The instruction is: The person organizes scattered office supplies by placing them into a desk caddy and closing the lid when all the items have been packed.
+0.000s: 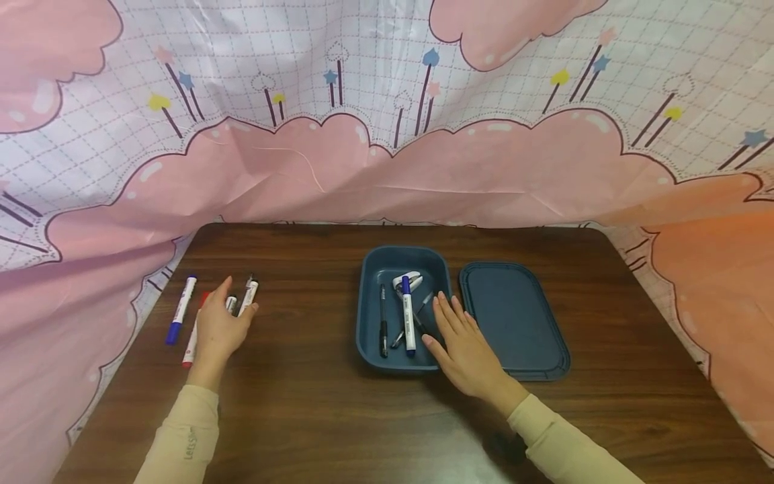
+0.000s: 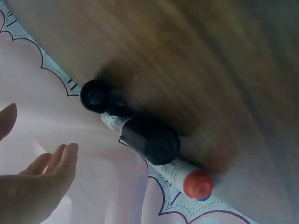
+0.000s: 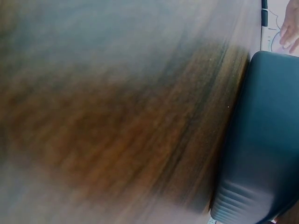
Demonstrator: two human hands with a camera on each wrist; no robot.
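My left hand (image 1: 220,329) hovers over several markers at the table's left, thumb and fingers spread apart. Under and beside it lie a red marker (image 1: 190,349), a black-capped marker (image 1: 231,304) and a slim white pen (image 1: 249,297). In the left wrist view, the black cap (image 2: 152,140) and red marker end (image 2: 198,184) are apart from the fingers. With fingers straight, my right hand (image 1: 465,353) reaches over the right rim of a blue box (image 1: 361,316). Inside the box are a blue marker (image 1: 408,326), a black pen (image 1: 383,326), other pens and a small white item (image 1: 406,281).
A blue marker (image 1: 181,310) lies left of my left hand. The flat blue lid (image 1: 514,316) lies right of the box. A patterned pink and white curtain (image 1: 387,175) hangs behind the brown wooden table (image 1: 290,403).
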